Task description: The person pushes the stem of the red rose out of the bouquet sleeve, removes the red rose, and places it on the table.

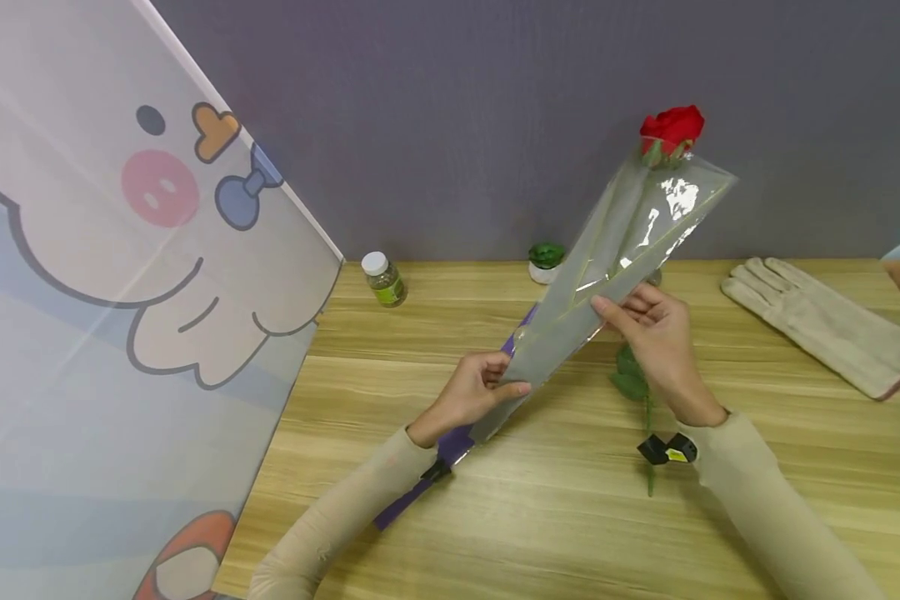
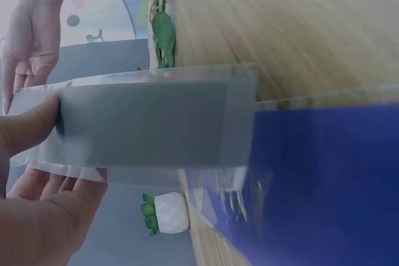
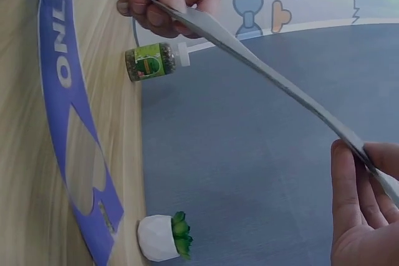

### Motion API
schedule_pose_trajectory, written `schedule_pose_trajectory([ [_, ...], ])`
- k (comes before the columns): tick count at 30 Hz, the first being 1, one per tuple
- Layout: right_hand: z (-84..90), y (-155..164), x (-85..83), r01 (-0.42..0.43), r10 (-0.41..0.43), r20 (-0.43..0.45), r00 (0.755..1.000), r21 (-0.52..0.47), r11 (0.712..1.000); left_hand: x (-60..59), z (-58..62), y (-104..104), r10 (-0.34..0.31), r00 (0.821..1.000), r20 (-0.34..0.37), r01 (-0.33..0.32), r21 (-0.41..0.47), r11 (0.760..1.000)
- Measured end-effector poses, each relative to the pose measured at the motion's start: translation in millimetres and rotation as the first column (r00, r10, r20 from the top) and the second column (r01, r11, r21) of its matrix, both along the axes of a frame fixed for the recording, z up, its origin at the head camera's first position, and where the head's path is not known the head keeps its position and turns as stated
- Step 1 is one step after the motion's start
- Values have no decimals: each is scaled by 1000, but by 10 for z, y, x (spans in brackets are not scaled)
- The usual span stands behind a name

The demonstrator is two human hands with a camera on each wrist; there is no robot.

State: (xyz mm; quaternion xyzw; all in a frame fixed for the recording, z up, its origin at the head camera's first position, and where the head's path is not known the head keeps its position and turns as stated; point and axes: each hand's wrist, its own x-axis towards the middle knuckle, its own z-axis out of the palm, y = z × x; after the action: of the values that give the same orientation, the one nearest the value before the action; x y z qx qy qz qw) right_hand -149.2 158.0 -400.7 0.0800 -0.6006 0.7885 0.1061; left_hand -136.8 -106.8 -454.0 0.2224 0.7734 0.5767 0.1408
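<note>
Both hands hold a flat, grey-and-clear flower sleeve [image 1: 562, 333] slanting up to the right. My left hand [image 1: 472, 387] pinches its lower part, thumb on the near face. Higher up, my right hand [image 1: 656, 333] pinches its right edge between thumb and fingers. The right wrist view shows the sleeve [image 3: 268, 76] edge-on and thin. A red rose [image 1: 673, 129] appears just past the sleeve's upper end; its upper stem is hidden. Below the right hand, a green leaf [image 1: 630, 375] and stem show. A purple sheet [image 3: 56, 116] lettered ONLY lies beneath the sleeve.
At the back of the table stand a white-lidded jar [image 1: 385, 281] and a small potted succulent [image 1: 546, 262]. A pale work glove [image 1: 825, 325] lies to the right. Behind rises a grey wall [image 1: 435, 125]; a cartoon-printed panel [image 1: 217, 275] borders the left side.
</note>
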Motion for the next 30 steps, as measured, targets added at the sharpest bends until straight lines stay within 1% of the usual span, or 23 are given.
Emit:
schedule_pose_trajectory([
  [2,14,3,12,-12,12,4,1000,-4,1000,8,2,3,-3,1000,4,3,6,1000],
  [5,23,7,33,-28,28,1,1000,0,1000,24,3,8,-6,1000,30,5,31,1000],
  [9,19,-2,54,-33,33,-51,998,-1,999,52,9,15,7,999,47,-10,50,999],
  [11,11,-14,58,-22,23,-90,996,5,1000,61,10,19,28,999,30,-29,42,999],
  [14,2,-35,59,7,-2,-138,990,32,999,72,5,31,60,998,24,-61,43,997],
  [18,-12,-57,63,55,-44,-142,989,79,995,84,-11,45,85,996,30,-87,48,995],
  [22,-35,-72,71,110,-89,-137,986,156,982,101,-15,44,134,991,-24,-135,-21,991],
  [24,-51,-77,69,131,-104,-150,983,183,974,111,-6,42,159,986,-57,-162,-55,985],
  [26,-67,-81,64,136,-105,-170,980,186,973,119,2,39,174,982,-78,-180,-75,981],
  [30,-97,-90,67,136,-99,-210,973,172,976,123,-7,27,182,978,-98,-190,-88,978],
])
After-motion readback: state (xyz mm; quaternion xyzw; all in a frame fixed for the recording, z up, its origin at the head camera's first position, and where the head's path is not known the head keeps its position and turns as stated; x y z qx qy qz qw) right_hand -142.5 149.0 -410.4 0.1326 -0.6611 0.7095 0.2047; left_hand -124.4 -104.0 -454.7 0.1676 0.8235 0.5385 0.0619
